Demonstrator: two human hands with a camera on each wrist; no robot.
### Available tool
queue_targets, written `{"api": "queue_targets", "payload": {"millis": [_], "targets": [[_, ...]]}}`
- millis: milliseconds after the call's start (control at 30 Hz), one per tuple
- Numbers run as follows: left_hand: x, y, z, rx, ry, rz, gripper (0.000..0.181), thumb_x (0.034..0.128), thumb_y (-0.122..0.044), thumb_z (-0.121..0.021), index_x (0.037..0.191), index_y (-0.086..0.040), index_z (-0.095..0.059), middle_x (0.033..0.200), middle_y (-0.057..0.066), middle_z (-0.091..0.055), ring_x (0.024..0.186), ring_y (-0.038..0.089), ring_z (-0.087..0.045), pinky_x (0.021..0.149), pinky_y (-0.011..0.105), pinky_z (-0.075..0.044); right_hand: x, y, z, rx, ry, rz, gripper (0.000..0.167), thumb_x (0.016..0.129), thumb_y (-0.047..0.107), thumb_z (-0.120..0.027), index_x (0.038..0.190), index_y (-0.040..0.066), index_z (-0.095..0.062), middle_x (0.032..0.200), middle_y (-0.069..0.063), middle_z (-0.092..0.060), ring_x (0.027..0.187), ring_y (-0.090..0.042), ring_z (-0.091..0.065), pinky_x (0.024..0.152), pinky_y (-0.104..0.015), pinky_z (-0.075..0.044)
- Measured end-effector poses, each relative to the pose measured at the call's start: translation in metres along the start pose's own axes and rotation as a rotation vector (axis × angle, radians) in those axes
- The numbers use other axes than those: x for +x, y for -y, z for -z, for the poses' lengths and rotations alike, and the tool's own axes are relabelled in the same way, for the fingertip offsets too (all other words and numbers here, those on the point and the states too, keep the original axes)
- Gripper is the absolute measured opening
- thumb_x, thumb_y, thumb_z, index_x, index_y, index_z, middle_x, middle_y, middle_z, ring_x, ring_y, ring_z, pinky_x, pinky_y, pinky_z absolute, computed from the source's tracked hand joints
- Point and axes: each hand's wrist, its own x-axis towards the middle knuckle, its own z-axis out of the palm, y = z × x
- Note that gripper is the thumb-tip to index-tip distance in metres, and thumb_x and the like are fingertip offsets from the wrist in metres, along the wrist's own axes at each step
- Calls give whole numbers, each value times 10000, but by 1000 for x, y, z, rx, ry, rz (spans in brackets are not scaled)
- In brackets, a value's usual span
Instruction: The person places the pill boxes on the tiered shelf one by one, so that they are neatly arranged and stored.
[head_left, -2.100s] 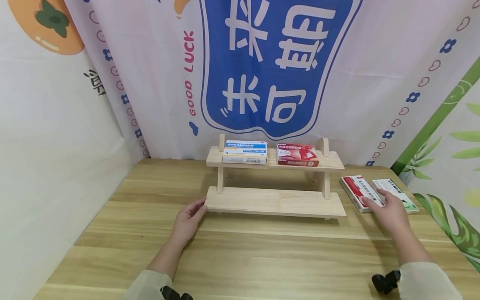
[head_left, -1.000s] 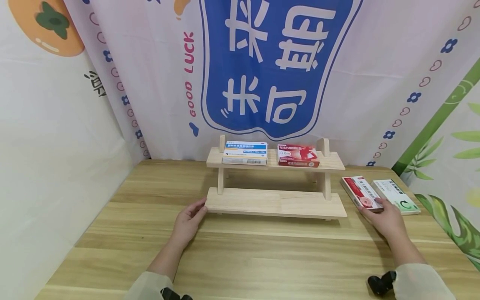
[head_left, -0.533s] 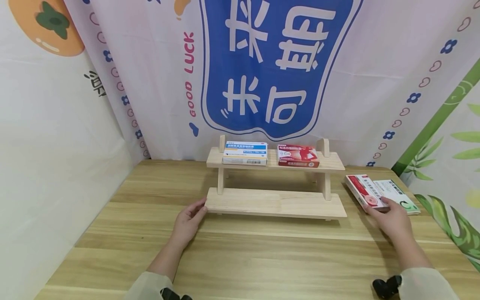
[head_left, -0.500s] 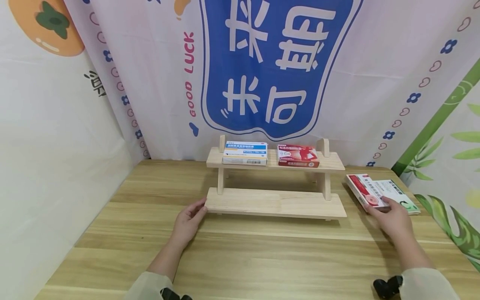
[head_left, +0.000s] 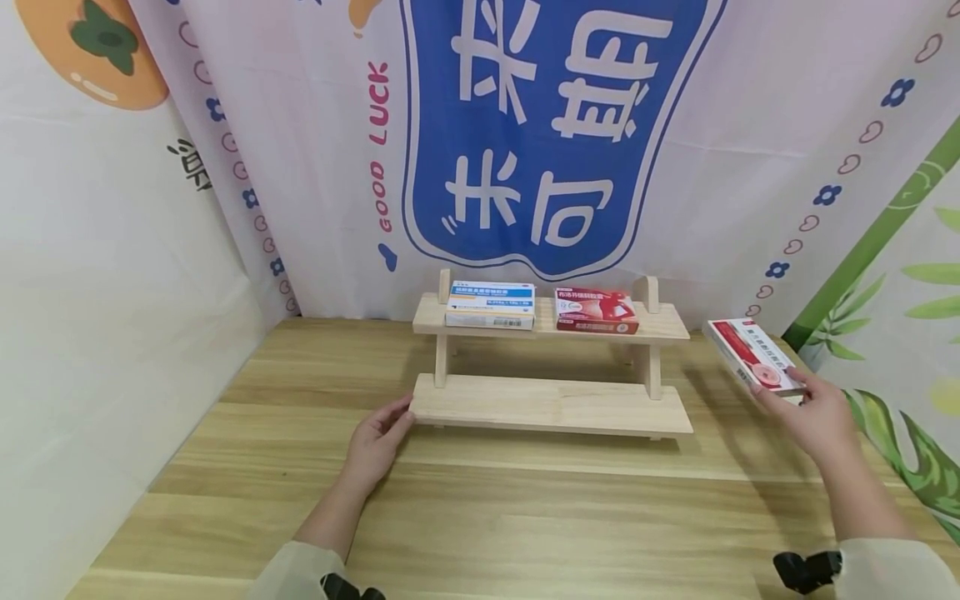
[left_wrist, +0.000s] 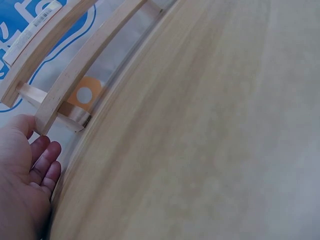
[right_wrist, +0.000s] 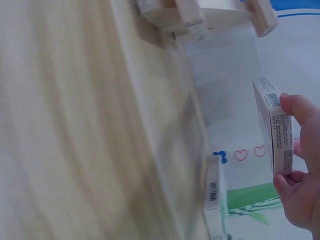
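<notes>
Right hand (head_left: 817, 425) pinches a red-and-white box (head_left: 753, 357), raised above the table (head_left: 480, 517) to the right of the wooden rack (head_left: 551, 400). Left hand (head_left: 377, 437) touches the rack's lower left end; whether it grips, cannot tell. On the rack's far level: 2 boxes, a blue-and-white box (head_left: 490, 304) left, a red box (head_left: 596, 310) right.

Head view: light even, soft. I find a faint shadow on the table (head_left: 525, 525) left of my right hand (head_left: 817, 417), another beneath the shelf (head_left: 555, 404). My left-wrist view is hazy, washed out at lower right, the shelf bowed. In my right-wrist view, table grain is blurred, the held box (right_wrist: 278, 135) sharper.
</notes>
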Motion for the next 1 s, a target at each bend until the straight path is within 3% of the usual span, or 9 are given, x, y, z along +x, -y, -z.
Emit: {"api": "queue_targets", "payload": {"millis": [133,267,400,500,733,1000], "targets": [[0,0,0,-3,3,3,384,984,-225,-600,1344,-89,-587,1365,128,-605,1241,235,-563,916,85,-411,1,9,11,-16,-11,42,829,947,477,-550,1472,-107,-287,1394,-456,-338,1202,-547,-410,791,-481,-433],[0,0,0,9,8,7,398,988,-233,-595,1354,-79,-576,1376,138,-595,1250,243,-556,928,98,-416,0,21,21,-19,-17,72,818,945,472,-559,1480,-86,-294,1415,-452,-330,1247,-576,-389,847,-562,-423],[-1,0,1,23,11,7,401,992,-238,-588,1359,-78,-571,1377,143,-592,1257,253,-553,1003,201,-435,-1,34,29,-7,12,67,850,942,513,-550,1511,-45,-255,1463,-445,-269,1303,-608,-339,970,-676,-373],[-1,-1,0,23,7,8,393,990,-236,-590,1353,-85,-578,1363,138,-605,1250,247,-557,1033,260,-435,-3,45,32,-11,30,77,866,942,538,-539,1519,-33,-242,1501,-426,-218,1316,-608,-325,1000,-695,-352],[1,0,0,26,-1,-1,387,983,-234,-601,1340,-87,-589,1342,133,-621,1233,238,-568,966,143,-416,-7,72,32,-10,46,136,858,939,548,-546,1522,-12,-259,1509,-399,-225,1320,-589,-335,1012,-685,-362],[0,-1,1,18,6,6,390,985,-240,-597,1345,-87,-586,1354,132,-612,1242,245,-564,965,143,-413,-18,101,24,18,79,214,851,924,526,-599,1532,29,-272,1541,-352,-219,1344,-560,-340,1031,-666,-357]]}}
